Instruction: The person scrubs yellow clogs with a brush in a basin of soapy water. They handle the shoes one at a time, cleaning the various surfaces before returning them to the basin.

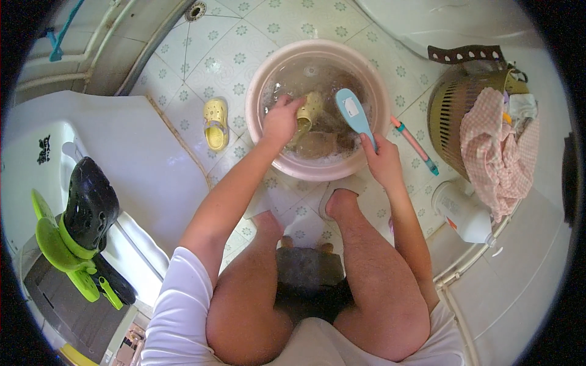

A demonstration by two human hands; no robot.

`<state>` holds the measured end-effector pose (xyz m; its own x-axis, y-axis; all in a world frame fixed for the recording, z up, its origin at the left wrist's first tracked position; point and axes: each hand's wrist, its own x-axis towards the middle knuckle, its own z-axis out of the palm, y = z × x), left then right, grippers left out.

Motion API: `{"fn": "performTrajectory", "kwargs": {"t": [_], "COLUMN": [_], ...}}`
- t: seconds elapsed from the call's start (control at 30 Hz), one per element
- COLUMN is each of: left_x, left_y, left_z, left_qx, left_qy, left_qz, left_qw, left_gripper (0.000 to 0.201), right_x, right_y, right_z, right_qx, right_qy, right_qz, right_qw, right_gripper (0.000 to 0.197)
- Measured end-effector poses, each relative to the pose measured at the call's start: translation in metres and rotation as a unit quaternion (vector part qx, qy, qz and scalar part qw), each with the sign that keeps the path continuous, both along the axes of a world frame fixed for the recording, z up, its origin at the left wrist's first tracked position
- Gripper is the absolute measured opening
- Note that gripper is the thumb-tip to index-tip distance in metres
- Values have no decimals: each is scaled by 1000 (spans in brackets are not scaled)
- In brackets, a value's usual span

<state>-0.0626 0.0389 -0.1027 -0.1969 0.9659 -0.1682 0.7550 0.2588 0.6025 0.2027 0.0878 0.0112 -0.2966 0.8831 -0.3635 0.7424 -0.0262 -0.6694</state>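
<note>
A pale pink basin (253, 100) of murky, sudsy water stands on the floor in front of me. My left hand (282, 120) is closed on a small yellow clog (312, 107), held at the water in the left half of the basin. In my right hand (384, 161) is the handle of a light blue scrubbing brush (349, 107). Its flat back faces up over the basin's right side, apart from the clog; its bristles are hidden. Brownish shapes lie in the water below, too blurred to name. Another yellow clog (215, 125) sits upright on the tiles left of the basin.
A pink stick with teal ends (415, 146) lies right of the basin. Beyond it are an olive basket (444, 119) with a pink checked cloth (497, 143) and a tipped white bottle (462, 210). Black (90, 204) and green clogs (58, 241) rest on the left.
</note>
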Motion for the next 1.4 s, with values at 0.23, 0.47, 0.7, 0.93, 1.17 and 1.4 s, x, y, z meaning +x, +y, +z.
{"fn": "performTrajectory", "kwargs": {"t": [0.23,0.47,0.7,0.93,1.17,1.4], "left_x": [14,17,15,19,-17,-24], "left_y": [4,5,-16,-1,-14,-54], "left_z": [36,35,32,69,45,83], "left_qx": [-159,-197,-95,-243,-51,-24], "left_qy": [40,-60,51,-35,-339,-332], "left_qz": [-94,-38,-50,-73,122,203], "left_qw": [982,978,993,967,932,921], "left_gripper": [40,40,51,68,62,59], "right_x": [9,6,2,6,2,-2], "right_y": [0,0,0,1,0,-3], "right_z": [-4,-2,-3,0,-3,-7], "right_qx": [6,7,-4,-10,12,11], "right_qy": [-35,-27,-21,-39,-26,9], "right_qz": [9,2,0,-16,-7,-19], "right_qw": [999,1000,1000,999,1000,1000], "right_gripper": [43,42,40,41,41,40]}}
